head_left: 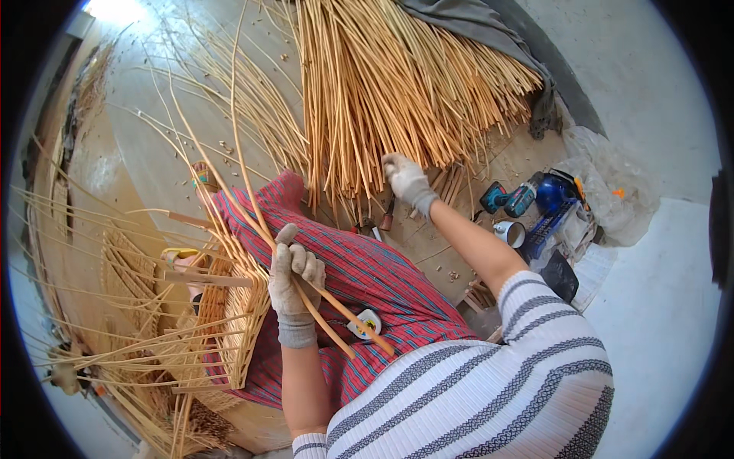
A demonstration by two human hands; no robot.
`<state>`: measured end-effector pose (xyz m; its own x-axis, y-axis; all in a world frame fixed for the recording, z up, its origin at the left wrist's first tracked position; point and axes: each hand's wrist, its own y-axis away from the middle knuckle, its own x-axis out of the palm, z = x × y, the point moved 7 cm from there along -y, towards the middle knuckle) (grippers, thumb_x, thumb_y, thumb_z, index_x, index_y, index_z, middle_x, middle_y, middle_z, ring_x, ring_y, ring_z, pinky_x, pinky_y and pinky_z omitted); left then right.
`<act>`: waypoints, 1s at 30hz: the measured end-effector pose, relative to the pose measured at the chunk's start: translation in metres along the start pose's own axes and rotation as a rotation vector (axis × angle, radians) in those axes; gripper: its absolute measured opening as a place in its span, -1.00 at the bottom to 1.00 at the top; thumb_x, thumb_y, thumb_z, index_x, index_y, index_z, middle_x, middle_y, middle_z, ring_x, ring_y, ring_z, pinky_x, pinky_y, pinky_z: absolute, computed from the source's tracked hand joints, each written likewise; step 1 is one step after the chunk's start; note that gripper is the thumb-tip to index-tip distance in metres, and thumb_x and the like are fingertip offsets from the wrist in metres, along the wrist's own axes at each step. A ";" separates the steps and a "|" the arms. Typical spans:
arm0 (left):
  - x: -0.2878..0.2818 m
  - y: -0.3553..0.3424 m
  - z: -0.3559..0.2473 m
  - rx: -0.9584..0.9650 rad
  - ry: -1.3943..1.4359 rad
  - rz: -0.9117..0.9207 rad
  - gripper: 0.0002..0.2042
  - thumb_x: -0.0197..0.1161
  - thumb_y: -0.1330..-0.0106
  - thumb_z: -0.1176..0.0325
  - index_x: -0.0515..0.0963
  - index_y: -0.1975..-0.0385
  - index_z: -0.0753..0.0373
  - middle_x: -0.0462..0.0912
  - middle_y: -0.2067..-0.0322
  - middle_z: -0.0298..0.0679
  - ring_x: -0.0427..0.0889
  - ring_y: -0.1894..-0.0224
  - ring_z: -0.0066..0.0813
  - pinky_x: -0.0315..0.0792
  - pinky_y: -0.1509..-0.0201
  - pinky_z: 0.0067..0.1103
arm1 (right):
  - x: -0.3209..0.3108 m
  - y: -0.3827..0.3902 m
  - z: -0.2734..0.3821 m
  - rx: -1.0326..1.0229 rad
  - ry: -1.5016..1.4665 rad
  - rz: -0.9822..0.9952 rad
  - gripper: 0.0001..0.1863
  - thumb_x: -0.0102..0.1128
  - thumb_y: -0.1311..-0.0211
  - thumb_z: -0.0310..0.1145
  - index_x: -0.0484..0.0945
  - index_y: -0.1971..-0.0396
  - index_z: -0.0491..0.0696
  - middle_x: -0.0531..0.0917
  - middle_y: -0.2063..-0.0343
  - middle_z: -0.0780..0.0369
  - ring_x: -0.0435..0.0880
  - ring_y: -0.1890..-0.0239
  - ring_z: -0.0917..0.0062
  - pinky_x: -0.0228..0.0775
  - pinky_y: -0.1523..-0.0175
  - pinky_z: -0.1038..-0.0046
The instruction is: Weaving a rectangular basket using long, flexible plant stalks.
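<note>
My left hand, in a white knit glove, is closed round two wicker rods. Their thick ends point toward my waist, and the rods run up past the hand. Beside it, a partly woven wicker basket leans against my lap, with long loose stakes fanning out to the left. My right hand, gloved too, reaches out to the butt ends of a big bundle of peeled rods. Its fingers are curled in at the bundle's edge; what they hold, if anything, is hidden. A tape measure lies on my red checked cloth.
Right of the bundle stand a teal cordless drill, a white mug, a blue object and clear plastic sheeting. A grey cloth covers the bundle's far side. Loose rods and woven pieces lie leftward.
</note>
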<state>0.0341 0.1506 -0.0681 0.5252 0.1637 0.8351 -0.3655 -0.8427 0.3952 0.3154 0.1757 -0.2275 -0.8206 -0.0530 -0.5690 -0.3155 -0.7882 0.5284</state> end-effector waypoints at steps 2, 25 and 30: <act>-0.013 0.004 0.000 0.028 -0.056 -0.065 -0.62 -0.12 -0.59 0.24 0.29 -0.26 0.32 0.21 0.60 -0.46 0.22 0.61 -0.68 0.24 0.56 -0.69 | 0.006 -0.045 -0.036 -0.039 0.369 -0.129 -0.57 -0.16 -0.36 -0.54 0.47 -0.18 0.00 0.60 -0.05 0.14 0.62 -0.02 0.39 0.49 -0.11 0.37; -0.005 -0.004 0.005 0.077 -0.096 0.082 -0.45 0.16 -0.45 0.15 0.24 -0.29 0.35 0.51 0.51 -0.36 0.57 0.51 -0.50 0.63 0.55 -0.55 | 0.051 -0.102 -0.099 0.189 0.275 -0.120 -0.59 0.08 -0.25 -0.26 0.44 -0.06 -0.11 0.66 0.20 -0.05 0.63 0.08 0.01 0.45 0.01 0.17; -0.007 -0.003 0.005 0.078 -0.089 0.071 -0.46 0.14 -0.46 0.14 0.25 -0.29 0.34 0.51 0.51 -0.36 0.57 0.50 -0.50 0.64 0.54 -0.54 | -0.033 -0.114 -0.139 0.216 0.441 -0.169 -0.62 -0.11 -0.40 -0.11 0.57 0.07 -0.03 0.65 0.05 0.00 0.60 -0.04 0.07 0.43 -0.12 0.16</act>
<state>0.0350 0.1495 -0.0768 0.5673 0.0591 0.8214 -0.3454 -0.8883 0.3025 0.4445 0.1821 -0.3559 -0.4856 -0.2264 -0.8443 -0.5555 -0.6659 0.4981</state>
